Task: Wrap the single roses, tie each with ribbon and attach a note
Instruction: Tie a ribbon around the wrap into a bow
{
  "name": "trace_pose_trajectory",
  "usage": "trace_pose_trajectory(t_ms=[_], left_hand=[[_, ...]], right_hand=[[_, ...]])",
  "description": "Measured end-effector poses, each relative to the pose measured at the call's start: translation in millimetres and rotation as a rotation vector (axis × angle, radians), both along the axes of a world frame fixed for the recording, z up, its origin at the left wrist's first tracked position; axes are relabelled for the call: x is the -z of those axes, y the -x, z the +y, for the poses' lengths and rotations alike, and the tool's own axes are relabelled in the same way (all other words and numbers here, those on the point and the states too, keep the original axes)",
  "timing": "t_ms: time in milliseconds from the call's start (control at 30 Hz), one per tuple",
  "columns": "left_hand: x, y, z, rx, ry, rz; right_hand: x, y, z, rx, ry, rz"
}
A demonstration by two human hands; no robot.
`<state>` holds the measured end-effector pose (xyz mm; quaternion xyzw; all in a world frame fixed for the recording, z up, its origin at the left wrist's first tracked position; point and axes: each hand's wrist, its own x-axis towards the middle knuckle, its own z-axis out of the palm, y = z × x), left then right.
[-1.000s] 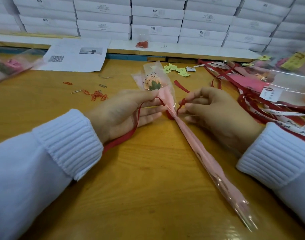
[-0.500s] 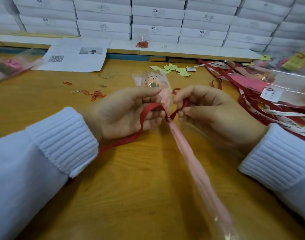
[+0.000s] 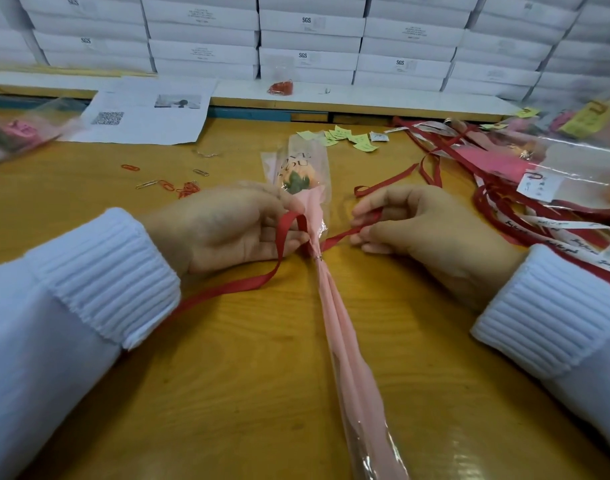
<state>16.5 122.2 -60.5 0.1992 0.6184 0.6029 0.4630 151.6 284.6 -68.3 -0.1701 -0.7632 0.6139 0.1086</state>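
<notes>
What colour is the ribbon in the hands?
Red. The ribbon shows best in the head view, the only one here.

rose (image 3: pixel 298 181) between hands, boxes (image 3: pixel 310 39) behind

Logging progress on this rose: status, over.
Left hand pinches red satin ribbon at neck of pink-wrapped orange rose. Right hand pinches the other end; bow not yet tied. Nothing blocking.

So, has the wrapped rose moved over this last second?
Yes. The wrapped rose pivoted: its bloom end stays just before the yellow notes, while its tail swung left, toward the person's middle.
</notes>
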Motion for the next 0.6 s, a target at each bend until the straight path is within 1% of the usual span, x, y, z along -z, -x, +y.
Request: trace_pose_trajectory(t_ms=[67,167,300,333,433,467,533,600], left_hand=[[-1.2,1.9,-3.7,0.074,0.026,0.052],[-0.7,6.4,-9.1,0.174,0.025,0.102],[2.2,5.5,-9.7,0.170,-0.067,0.154],[2.4,4.7,-9.2,0.161,-0.088,0.169],[3.8,3.7,-7.8,0.145,-0.137,0.203],[4.1,2.9,-7.5,0.148,-0.148,0.201],[4.4,0.9,-6.7,0.162,-0.156,0.188],[4.8,-1.8,-5.3,0.168,-0.161,0.189]], right_hand=[[-2.0,0.5,-1.1,0.003,0.013,-0.026],[-2.9,0.8,-2.5,0.025,-0.053,-0.041],[-1.5,-0.8,-2.0,0.059,-0.210,0.013],[-1.6,-1.2,-1.5,0.055,-0.185,0.046],[-2.4,-1.6,-3.0,0.010,0.055,0.139],[-2.4,-1.6,-3.9,0.001,0.106,0.162],[-1.7,-1.5,-4.9,-0.014,0.174,0.202],[-0.5,-1.5,-4.9,-0.039,0.186,0.214]])
